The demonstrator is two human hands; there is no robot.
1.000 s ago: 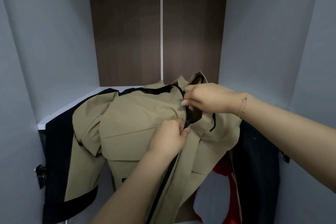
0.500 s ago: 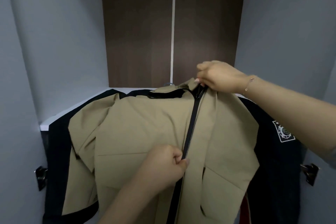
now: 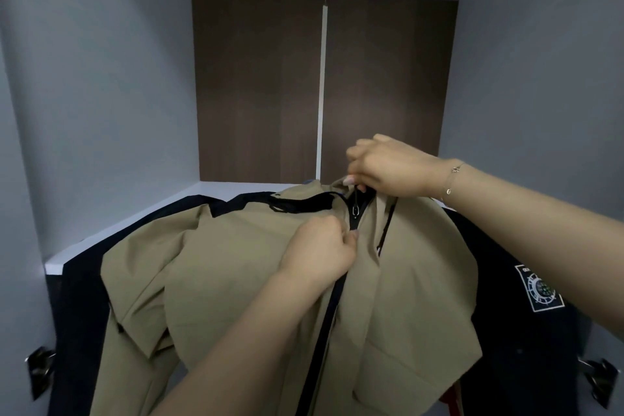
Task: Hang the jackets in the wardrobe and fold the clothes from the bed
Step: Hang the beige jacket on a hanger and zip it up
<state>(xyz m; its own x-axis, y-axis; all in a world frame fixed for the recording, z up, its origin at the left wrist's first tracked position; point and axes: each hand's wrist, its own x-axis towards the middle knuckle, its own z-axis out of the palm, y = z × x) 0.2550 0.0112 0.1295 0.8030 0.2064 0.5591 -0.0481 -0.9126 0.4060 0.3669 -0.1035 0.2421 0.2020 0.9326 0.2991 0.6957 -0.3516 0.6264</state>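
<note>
Right hand (image 3: 393, 167) pinches the zipper pull (image 3: 355, 204) at the collar; left hand (image 3: 320, 252) grips the placket just below. Tan jacket (image 3: 256, 280) hangs in the wardrobe (image 3: 101, 94), nearly zipped (bed folding unseen, presumably pending).

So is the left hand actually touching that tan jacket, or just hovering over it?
Touching. The head view shows the left hand with its fingers curled, pinching the tan jacket fabric right beside the black zipper, with no gap between them.

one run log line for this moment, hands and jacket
left hand: pinches zip edge | right hand: grips collar top | tan jacket: in wardrobe, zip nearly closed | dark jacket: beside it
</note>
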